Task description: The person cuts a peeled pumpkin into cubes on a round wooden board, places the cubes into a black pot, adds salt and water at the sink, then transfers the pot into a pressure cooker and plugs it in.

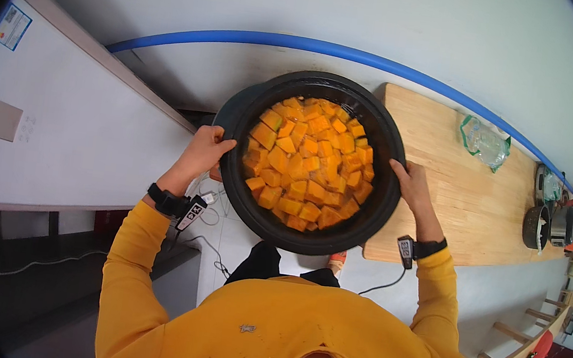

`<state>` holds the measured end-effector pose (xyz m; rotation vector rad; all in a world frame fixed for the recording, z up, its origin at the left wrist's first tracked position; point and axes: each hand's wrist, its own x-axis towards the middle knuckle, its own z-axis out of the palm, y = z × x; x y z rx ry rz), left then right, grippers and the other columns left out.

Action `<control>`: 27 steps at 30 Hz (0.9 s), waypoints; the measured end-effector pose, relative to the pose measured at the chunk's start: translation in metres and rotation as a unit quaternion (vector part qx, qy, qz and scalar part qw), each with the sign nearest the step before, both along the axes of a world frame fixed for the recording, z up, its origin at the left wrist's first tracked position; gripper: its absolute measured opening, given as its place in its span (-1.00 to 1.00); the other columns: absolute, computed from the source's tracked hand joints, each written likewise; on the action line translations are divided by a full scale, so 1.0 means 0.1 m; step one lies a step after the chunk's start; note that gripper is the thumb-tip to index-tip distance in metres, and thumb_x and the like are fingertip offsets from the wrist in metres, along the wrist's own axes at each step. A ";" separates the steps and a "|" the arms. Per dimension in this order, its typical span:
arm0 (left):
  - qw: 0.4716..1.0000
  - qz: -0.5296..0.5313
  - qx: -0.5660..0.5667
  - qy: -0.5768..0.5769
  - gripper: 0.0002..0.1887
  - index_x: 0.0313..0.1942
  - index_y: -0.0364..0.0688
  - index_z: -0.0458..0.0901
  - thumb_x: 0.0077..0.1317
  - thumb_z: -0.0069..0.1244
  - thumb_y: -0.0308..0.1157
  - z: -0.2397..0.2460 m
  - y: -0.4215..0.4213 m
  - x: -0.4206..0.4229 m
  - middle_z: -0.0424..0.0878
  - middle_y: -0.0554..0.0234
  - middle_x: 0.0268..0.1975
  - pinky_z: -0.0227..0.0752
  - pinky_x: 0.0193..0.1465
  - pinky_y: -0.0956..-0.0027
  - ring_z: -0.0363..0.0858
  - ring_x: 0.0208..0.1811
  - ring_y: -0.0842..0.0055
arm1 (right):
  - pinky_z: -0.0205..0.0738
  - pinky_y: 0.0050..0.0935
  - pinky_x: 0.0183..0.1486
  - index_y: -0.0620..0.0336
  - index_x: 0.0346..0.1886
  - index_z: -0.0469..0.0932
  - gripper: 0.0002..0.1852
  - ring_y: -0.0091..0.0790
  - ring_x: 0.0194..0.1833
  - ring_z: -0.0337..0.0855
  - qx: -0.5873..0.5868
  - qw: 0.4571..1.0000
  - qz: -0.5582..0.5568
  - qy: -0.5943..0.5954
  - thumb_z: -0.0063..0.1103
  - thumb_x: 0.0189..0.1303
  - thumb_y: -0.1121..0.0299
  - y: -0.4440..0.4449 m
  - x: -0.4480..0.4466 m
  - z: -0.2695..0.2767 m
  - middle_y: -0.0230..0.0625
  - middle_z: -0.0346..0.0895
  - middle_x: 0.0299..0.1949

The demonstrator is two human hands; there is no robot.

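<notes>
A wide, round black pot (305, 243) is in front of my body, its opening facing up. Cut chunks of orange pumpkin (310, 163), a few with green skin on them, fill it in what looks like some liquid. My left hand (208, 147) grips the rim on the left side, thumb over the edge. On the opposite side my right hand (410, 182) holds the rim the same way. The fingers beneath the rim are largely hidden. Part of a dark green rounded object (229, 102) shows behind the pot at its left.
A wooden table (455, 200) extends to the right, bearing a clear plastic bag (486, 142), a dark inner pot (536, 227) and cookers. A white cabinet (81, 143) stands at left. A blue pipe (303, 44) runs along the wall. Cables (212, 258) trail over the floor.
</notes>
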<state>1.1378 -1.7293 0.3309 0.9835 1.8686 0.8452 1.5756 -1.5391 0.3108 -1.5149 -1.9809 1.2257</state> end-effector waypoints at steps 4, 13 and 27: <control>0.999 0.040 0.022 0.007 -0.80 -0.41 -0.32 0.58 0.36 0.14 -0.40 0.01 -0.25 0.20 0.50 0.38 -0.56 0.29 -0.62 0.49 0.44 -0.64 0.65 | 0.47 -0.32 -0.39 0.55 -0.32 0.63 -0.49 -0.42 -0.50 0.60 0.041 0.999 0.011 0.015 0.22 0.39 0.09 -0.04 0.01 -0.10 -0.15 0.60 -0.57; 0.995 0.078 0.043 0.055 -0.78 -0.39 -0.43 0.62 0.29 0.20 -0.41 -0.13 -0.35 0.08 0.59 0.23 -0.55 0.37 -0.60 0.40 0.53 -0.62 0.56 | 0.55 -0.12 -0.25 0.46 -0.26 0.66 -0.46 0.10 -0.37 0.71 0.082 0.994 0.001 -0.075 0.21 0.36 -0.01 0.09 -0.15 -0.19 0.17 0.62 -0.46; 0.963 -0.012 0.046 0.266 -0.63 -0.48 -0.44 0.60 0.12 0.29 -0.25 -0.11 -0.32 -0.03 0.61 -0.27 -0.49 0.49 -0.31 0.05 0.64 -0.37 -0.11 | 0.56 0.02 -0.15 0.37 -0.28 0.68 -0.43 0.23 -0.20 0.68 0.210 0.961 0.015 -0.178 0.22 0.31 -0.12 0.00 -0.32 -0.01 0.20 0.65 -0.34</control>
